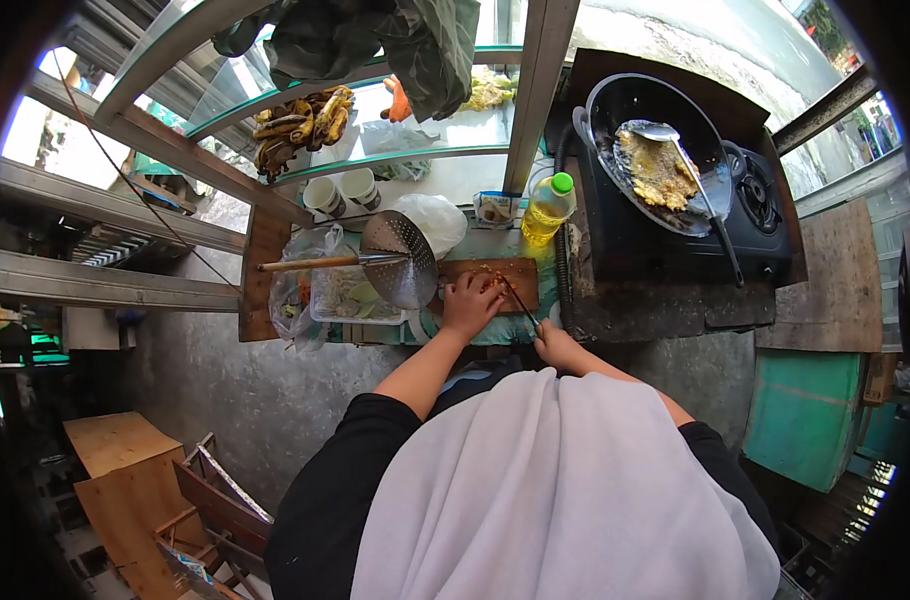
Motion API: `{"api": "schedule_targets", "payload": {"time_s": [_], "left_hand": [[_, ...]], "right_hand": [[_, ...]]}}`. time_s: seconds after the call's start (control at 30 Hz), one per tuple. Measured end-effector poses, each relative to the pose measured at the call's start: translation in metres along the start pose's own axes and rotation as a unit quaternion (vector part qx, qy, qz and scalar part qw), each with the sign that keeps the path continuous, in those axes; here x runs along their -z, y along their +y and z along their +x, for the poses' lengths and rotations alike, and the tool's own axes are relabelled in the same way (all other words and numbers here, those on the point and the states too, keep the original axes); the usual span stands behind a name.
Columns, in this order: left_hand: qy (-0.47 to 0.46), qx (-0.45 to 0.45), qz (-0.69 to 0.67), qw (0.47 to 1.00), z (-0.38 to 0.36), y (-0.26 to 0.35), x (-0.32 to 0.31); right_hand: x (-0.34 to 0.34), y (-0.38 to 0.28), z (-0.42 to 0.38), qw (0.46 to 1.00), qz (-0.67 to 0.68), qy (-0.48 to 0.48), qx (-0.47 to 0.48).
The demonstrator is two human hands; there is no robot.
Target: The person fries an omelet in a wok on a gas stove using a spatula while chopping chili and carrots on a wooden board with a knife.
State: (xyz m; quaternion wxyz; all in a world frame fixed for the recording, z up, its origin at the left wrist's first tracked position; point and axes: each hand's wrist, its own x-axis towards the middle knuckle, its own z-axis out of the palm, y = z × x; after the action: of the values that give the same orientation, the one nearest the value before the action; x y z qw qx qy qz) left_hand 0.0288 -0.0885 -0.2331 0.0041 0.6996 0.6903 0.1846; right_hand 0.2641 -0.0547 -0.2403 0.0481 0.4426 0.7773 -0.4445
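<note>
The left hand point(472, 300) is pressing down on a wooden cutting board point(490, 272), its fingers point(485, 287) curled narrowly over something small and orange-brown lying beneath the fingertips — too small to name. The right hand point(547, 334) is sitting just off the board's near right corner, closed around the handle of a knife point(520, 300) whose thin blade is slanting up and left toward the left fingertips, its tip lying close beside them on the board. Just left of the board, a perforated metal skimmer point(400, 258) with a wooden handle is resting over a clear plastic tub point(347, 298) of pale food. Behind the board a bottle of yellow oil point(547, 208) with a green cap is standing upright, and to its right a black wok point(655, 150) is sitting on a stove point(755, 215) — holding a golden fried piece with a metal spatula point(680, 155) lying across it. Fried bananas point(300, 122) are lying on a glass shelf above.
</note>
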Motion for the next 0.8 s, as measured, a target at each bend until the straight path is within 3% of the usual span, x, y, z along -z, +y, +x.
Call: {"api": "schedule_targets", "payload": {"time_s": [0.8], "left_hand": [[0.003,-0.008,-0.009,1.000,0.0015,-0.0038,0.0010]], "right_hand": [[0.0058,-0.0025,-0.0036,0.999,-0.029,0.001,-0.013]]}}
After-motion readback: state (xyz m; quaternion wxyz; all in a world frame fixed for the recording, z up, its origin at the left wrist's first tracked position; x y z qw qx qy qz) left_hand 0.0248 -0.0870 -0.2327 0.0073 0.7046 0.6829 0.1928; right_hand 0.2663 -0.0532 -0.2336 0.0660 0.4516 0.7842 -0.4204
